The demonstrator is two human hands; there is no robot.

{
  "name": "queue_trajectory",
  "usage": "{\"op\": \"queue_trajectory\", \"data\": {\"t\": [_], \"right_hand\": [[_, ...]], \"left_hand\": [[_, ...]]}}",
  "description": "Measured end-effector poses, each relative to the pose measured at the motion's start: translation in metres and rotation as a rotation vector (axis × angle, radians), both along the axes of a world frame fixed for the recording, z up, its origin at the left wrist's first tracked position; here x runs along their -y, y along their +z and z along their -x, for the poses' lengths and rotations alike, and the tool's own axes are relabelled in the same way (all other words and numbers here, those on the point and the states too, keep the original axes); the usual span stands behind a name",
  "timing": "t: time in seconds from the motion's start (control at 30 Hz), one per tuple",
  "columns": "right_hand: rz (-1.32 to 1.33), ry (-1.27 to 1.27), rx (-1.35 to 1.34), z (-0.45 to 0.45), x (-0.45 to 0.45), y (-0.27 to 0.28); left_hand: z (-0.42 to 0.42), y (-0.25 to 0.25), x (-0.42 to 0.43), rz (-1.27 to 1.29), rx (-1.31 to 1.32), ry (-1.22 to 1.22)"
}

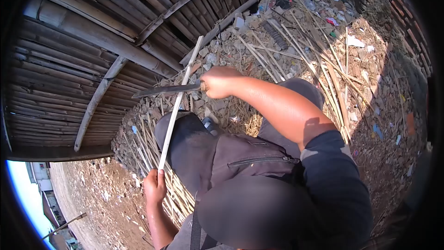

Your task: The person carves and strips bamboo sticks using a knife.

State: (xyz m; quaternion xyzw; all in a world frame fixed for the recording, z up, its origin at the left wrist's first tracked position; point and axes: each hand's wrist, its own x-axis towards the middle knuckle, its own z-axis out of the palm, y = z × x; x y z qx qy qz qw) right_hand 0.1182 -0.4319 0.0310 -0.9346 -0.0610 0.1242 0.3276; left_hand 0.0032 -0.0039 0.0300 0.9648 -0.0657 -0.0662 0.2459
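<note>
My left hand (155,187), at the lower left, is closed around the lower end of a long pale bamboo strip (169,132). The strip slants up past my bent knee (185,132), its far end near the bamboo wall. In my right hand (222,82) is the handle of a machete (157,91), gripped in a fist. Its dark blade points left and crosses the strip in its upper part. Whether the edge has cut into the strip, I cannot tell. A dark bag (254,159) rests at my lap.
A slatted bamboo wall (69,78) rises at the left. Thin bamboo strips (178,199) lie beside my left leg, and longer bamboo sticks (330,81) lie to the right. Rubble and litter (319,4) cover the ground toward a brick wall (407,23).
</note>
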Motion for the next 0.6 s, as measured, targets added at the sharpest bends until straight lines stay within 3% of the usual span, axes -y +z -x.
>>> {"op": "queue_trajectory", "data": {"t": [0.1, 0.2, 0.23, 0.27, 0.4, 0.6], "right_hand": [[0.17, 0.233, 0.183, 0.015, -0.02, 0.002], [0.277, 0.17, 0.176, 0.005, 0.001, -0.003], [0.113, -0.078, 0.194, -0.004, 0.023, -0.012], [0.202, -0.092, 0.007, -0.018, 0.033, -0.02], [0.263, -0.171, 0.103, -0.022, 0.021, -0.025], [-0.097, -0.122, -0.118, -0.016, 0.018, -0.029]], "left_hand": [[-0.001, -0.002, -0.001, -0.053, 0.003, -0.008], [-0.002, -0.006, -0.022, -0.067, 0.019, -0.007], [0.002, -0.015, -0.041, -0.047, 0.034, 0.018], [0.002, -0.012, -0.038, -0.048, 0.025, 0.025], [-0.004, 0.001, -0.025, -0.053, 0.012, 0.053], [0.0, 0.002, -0.027, -0.016, -0.007, 0.045]]}}
